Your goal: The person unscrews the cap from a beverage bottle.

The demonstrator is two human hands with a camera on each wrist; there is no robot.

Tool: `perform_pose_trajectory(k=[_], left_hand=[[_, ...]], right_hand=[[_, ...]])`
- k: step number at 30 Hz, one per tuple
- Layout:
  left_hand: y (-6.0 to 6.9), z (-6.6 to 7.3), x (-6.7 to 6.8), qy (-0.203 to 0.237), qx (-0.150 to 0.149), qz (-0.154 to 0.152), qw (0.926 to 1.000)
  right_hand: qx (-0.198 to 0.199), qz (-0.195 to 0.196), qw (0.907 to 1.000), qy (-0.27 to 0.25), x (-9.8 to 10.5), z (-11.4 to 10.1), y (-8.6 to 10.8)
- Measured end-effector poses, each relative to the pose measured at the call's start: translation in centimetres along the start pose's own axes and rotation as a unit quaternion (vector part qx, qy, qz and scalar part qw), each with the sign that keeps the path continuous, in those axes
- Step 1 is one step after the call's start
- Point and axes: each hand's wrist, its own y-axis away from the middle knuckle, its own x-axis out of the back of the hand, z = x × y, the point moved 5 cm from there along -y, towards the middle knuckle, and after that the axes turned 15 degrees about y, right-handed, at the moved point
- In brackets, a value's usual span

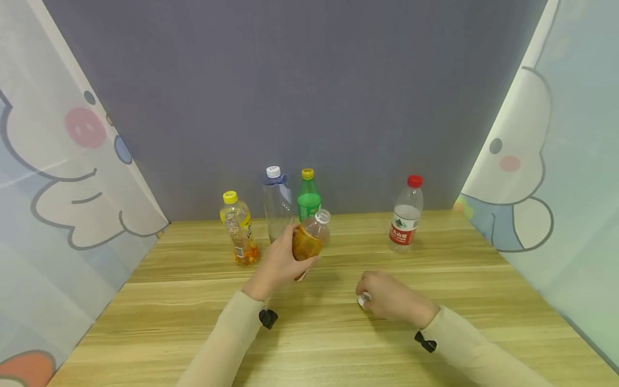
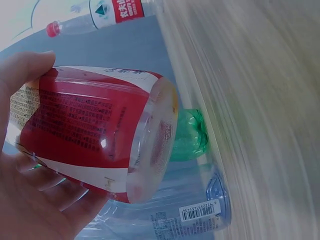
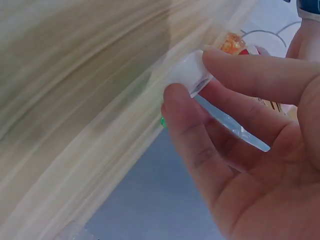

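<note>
In the head view, my left hand (image 1: 282,263) grips an uncapped bottle (image 1: 307,243), tilted with its open mouth up and to the right. The left wrist view shows the red and white label of that bottle (image 2: 90,117), its base lifted off the table, with the thumb and fingers of my left hand (image 2: 40,200) around it. My right hand (image 1: 389,298) is low over the table and pinches a white cap (image 1: 364,300). Up close in the right wrist view, the white cap (image 3: 189,73) is between the thumb and fingertips of my right hand (image 3: 250,145).
Behind my left hand stand a yellow-capped bottle (image 1: 239,228), a tall clear bottle (image 1: 278,207) with a white cap, and a green bottle (image 1: 308,196). A red-capped water bottle (image 1: 406,217) stands at the right rear. A grey panel (image 1: 309,97) rises behind the table (image 1: 309,344).
</note>
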Motion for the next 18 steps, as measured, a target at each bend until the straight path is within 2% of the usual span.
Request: perform_pose_trajectory(k=[6,15,18], left_hand=[[-0.5,-0.1,-0.3,-0.010,-0.011,0.005,0.9999],[-1.3,0.1,-1.7,0.028,-0.012,-0.005,0.9995],[-1.6,0.2,-2.2,0.038,-0.011,-0.008,0.9992]], right_hand=[[0.007,-0.007,0.9999,0.006,-0.3,-0.6,0.1],[0.002,-0.027,0.9996,0.004,-0.9,-0.9,0.4],[0.010,-0.024,0.9997,0.005,-1.2,-1.0,0.4]])
